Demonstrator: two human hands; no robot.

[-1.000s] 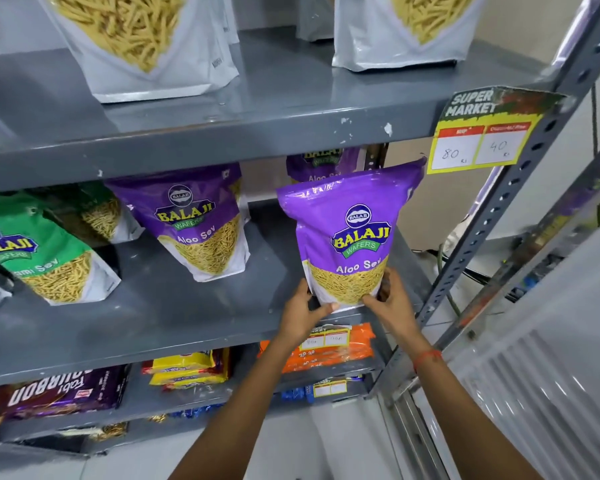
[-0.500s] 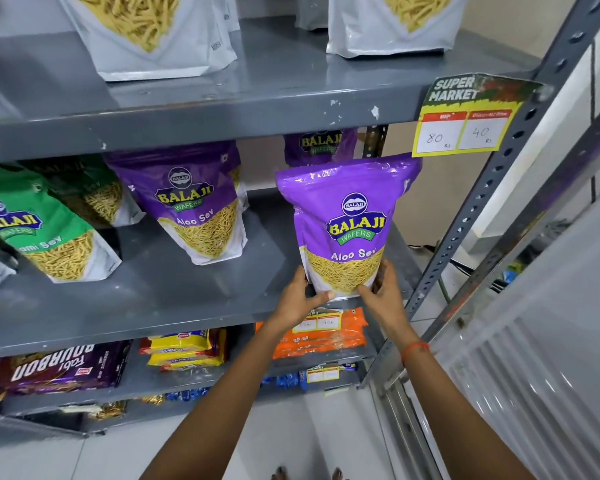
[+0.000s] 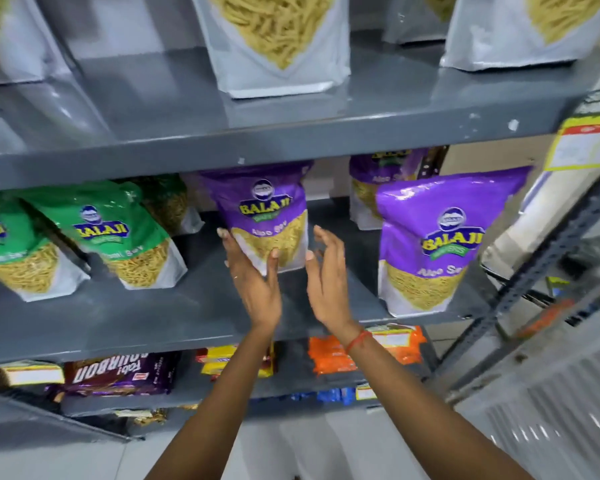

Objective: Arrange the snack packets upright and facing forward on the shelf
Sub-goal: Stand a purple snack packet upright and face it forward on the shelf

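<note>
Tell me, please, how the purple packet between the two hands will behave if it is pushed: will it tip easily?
The middle purple packet is tall on a narrow base, so it probably tips easily. Its glossy film looks slippery and soft, so it may dent rather than slide stiffly. The left hand touches it; the right hand is open beside it.

Grey metal shelving (image 3: 291, 133) stands in tiers, its perforated upright (image 3: 541, 258) off to the right. Pale floor (image 3: 284, 445) shows below; a beige wall (image 3: 482, 168) lies behind.
</note>
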